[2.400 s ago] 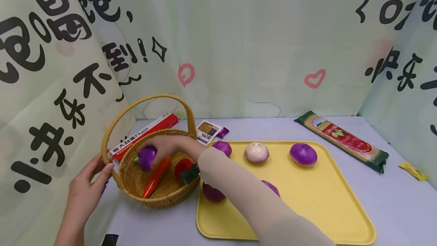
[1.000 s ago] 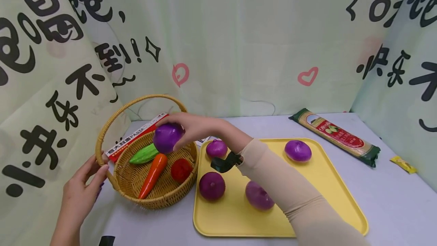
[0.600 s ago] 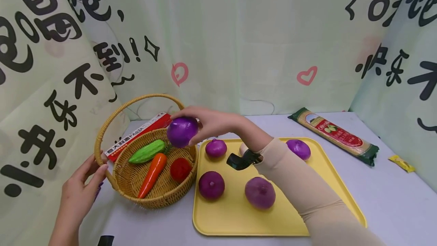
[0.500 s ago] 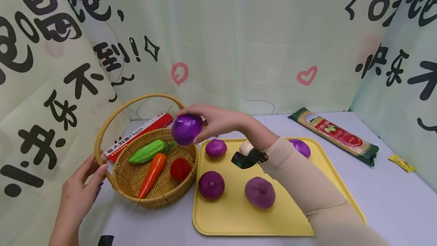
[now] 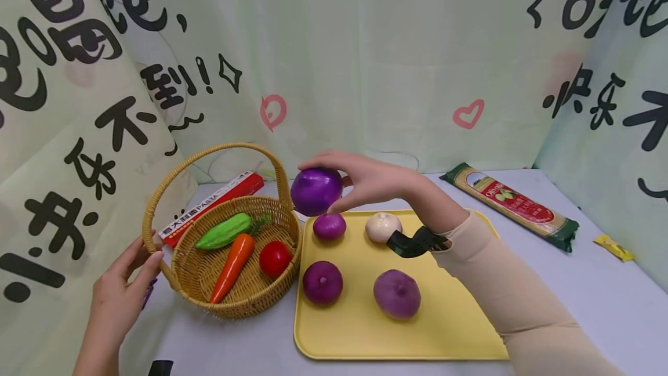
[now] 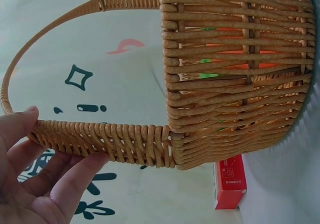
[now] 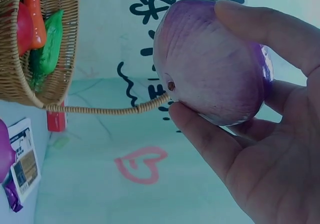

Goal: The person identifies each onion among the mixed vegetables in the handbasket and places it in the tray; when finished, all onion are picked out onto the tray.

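Observation:
My left hand (image 5: pixel 122 289) grips the side of the arched handle of a wicker basket (image 5: pixel 242 306), thumb and fingers around it in the left wrist view. Inside the basket lie a red tomato (image 5: pixel 275 259), an orange carrot (image 5: pixel 232 267) and a green bitter melon (image 5: pixel 224 232). My right hand (image 5: pixel 373 181) holds a shiny purple onion (image 5: pixel 316 191) above the back left of the yellow tray (image 5: pixel 443 329). The right wrist view shows this onion's pale streaked side (image 7: pixel 210 63) between thumb and fingers.
On the tray are purple onions (image 5: pixel 322 283) and a whitish one (image 5: pixel 383 227); my right sleeve hides part of it. A red pasta box (image 5: pixel 211 205) lies behind the basket. A pasta packet (image 5: pixel 511 199) and a yellow wrapper (image 5: pixel 614 248) lie to the right.
My right hand has lifted the purple onion out of the basket and carried it right, toward the tray. The bitter melon is now uncovered. My left hand has stayed on the basket handle.

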Motion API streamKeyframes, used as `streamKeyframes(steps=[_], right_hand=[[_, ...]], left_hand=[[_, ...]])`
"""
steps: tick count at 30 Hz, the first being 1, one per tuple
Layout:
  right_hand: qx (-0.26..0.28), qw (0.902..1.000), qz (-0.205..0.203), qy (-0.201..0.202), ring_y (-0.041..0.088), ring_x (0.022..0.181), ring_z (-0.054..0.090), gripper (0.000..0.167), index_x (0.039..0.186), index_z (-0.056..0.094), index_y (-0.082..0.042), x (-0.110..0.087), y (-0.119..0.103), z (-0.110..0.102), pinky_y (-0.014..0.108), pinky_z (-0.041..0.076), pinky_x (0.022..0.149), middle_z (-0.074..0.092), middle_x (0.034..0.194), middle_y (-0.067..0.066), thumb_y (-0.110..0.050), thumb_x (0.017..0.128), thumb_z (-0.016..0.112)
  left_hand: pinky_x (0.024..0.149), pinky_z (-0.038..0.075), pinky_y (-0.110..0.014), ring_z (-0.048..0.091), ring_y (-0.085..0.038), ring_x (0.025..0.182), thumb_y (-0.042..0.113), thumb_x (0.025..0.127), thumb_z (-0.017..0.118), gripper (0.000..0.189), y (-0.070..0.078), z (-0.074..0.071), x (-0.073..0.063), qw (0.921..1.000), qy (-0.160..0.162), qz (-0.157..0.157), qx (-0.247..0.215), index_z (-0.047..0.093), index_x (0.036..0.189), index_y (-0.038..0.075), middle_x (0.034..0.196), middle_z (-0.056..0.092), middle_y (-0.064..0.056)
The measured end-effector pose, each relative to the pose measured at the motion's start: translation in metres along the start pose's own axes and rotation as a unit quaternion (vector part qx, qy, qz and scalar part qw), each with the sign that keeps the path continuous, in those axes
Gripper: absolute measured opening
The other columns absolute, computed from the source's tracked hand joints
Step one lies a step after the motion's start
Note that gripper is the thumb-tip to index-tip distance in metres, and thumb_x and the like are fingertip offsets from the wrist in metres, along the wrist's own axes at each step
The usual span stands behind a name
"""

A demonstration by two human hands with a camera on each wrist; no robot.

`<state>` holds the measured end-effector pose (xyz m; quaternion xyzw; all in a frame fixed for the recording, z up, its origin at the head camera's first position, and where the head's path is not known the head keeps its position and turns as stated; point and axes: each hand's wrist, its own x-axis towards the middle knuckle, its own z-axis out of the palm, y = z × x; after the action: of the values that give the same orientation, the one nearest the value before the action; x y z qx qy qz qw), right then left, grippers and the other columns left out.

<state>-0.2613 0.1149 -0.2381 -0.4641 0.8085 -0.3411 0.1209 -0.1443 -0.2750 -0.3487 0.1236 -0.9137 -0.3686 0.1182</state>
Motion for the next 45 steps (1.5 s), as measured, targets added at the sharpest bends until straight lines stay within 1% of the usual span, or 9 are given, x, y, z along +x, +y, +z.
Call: streamKeyframes(steps=[9,15,24,29,36,38,40,43,45], right_hand=[[-0.004,0.9998,-0.008,0.015,0.014,0.124,0.045,0.071,0.142,0.04,-0.021,-0.021,-0.001,-0.006,0.03,0.051,0.097,0.042,0.141,-0.002,-0.014,0.08,0.073],[-0.016,0.9994,0.004,0.03,0.012,0.122,0.048,0.071,0.142,0.039,-0.022,-0.04,-0.003,-0.012,0.029,0.05,0.098,0.041,0.142,-0.005,-0.017,0.08,0.074],[-0.015,0.9986,-0.001,0.05,0.008,0.124,0.045,0.07,0.141,0.039,-0.022,-0.071,-0.001,-0.016,0.029,0.051,0.098,0.042,0.14,-0.004,-0.017,0.081,0.074],[-0.014,0.9969,0.017,0.075,0.004,0.125,0.042,0.073,0.142,0.038,-0.019,-0.092,0.001,-0.017,0.027,0.051,0.096,0.038,0.143,-0.001,-0.013,0.08,0.075],[-0.019,0.9932,0.015,0.114,0.004,0.116,0.052,0.075,0.143,0.036,-0.016,-0.129,0.012,-0.021,0.02,0.053,0.09,0.04,0.138,-0.001,-0.005,0.079,0.074],[-0.027,0.9912,0.021,0.128,0.004,0.113,0.053,0.076,0.143,0.036,-0.015,-0.14,0.015,-0.022,0.018,0.052,0.089,0.042,0.135,-0.002,-0.002,0.078,0.073],[-0.026,0.9892,0.033,0.14,0.004,0.113,0.054,0.076,0.143,0.036,-0.014,-0.151,0.018,-0.023,0.015,0.051,0.089,0.043,0.133,-0.002,0.0,0.077,0.073],[-0.025,0.9855,0.056,0.158,0.002,0.113,0.053,0.077,0.142,0.035,-0.013,-0.165,0.022,-0.024,0.012,0.05,0.089,0.045,0.131,-0.003,0.002,0.077,0.073],[-0.03,0.9833,0.066,0.167,0.001,0.112,0.053,0.077,0.142,0.034,-0.012,-0.173,0.025,-0.023,0.01,0.049,0.089,0.045,0.13,-0.004,0.004,0.077,0.072]], left_hand=[[0.086,0.048,-0.045,0.054,-0.041,0.118,0.051,0.095,0.043,0.066,0.001,-0.001,-0.001,1.0,-0.004,-0.006,0.001,0.027,0.15,0.017,0.137,0.049,-0.025],[0.085,0.048,-0.045,0.054,-0.04,0.118,0.05,0.095,0.043,0.066,0.001,-0.001,-0.001,1.0,-0.005,-0.001,0.003,0.027,0.149,0.016,0.136,0.049,-0.025],[0.082,0.051,-0.041,0.054,-0.039,0.116,0.05,0.095,0.044,0.065,0.001,-0.002,0.001,1.0,-0.002,0.006,0.006,0.029,0.149,0.016,0.135,0.051,-0.024],[0.081,0.053,-0.039,0.055,-0.037,0.116,0.051,0.095,0.043,0.065,0.001,-0.002,0.0,1.0,-0.004,0.005,0.006,0.03,0.149,0.017,0.134,0.052,-0.023],[0.08,0.055,-0.036,0.055,-0.034,0.115,0.053,0.094,0.044,0.065,-0.002,-0.001,0.0,0.9999,-0.004,0.003,0.01,0.031,0.148,0.019,0.134,0.053,-0.021],[0.078,0.057,-0.03,0.059,-0.021,0.109,0.053,0.093,0.046,0.065,-0.003,-0.001,0.0,0.9999,-0.001,0.001,0.016,0.032,0.148,0.02,0.133,0.054,-0.02],[0.079,0.056,-0.031,0.059,-0.02,0.109,0.052,0.093,0.046,0.065,-0.003,-0.002,0.001,0.9999,-0.001,0.001,0.016,0.032,0.148,0.02,0.133,0.054,-0.02],[0.082,0.054,-0.035,0.059,-0.023,0.111,0.051,0.094,0.045,0.064,-0.003,-0.002,0.001,0.9999,-0.002,0.002,0.014,0.032,0.148,0.018,0.133,0.054,-0.021],[0.085,0.05,-0.043,0.054,-0.036,0.117,0.049,0.095,0.044,0.064,-0.002,-0.002,0.001,0.9999,-0.003,0.005,0.009,0.031,0.148,0.017,0.134,0.053,-0.023]])
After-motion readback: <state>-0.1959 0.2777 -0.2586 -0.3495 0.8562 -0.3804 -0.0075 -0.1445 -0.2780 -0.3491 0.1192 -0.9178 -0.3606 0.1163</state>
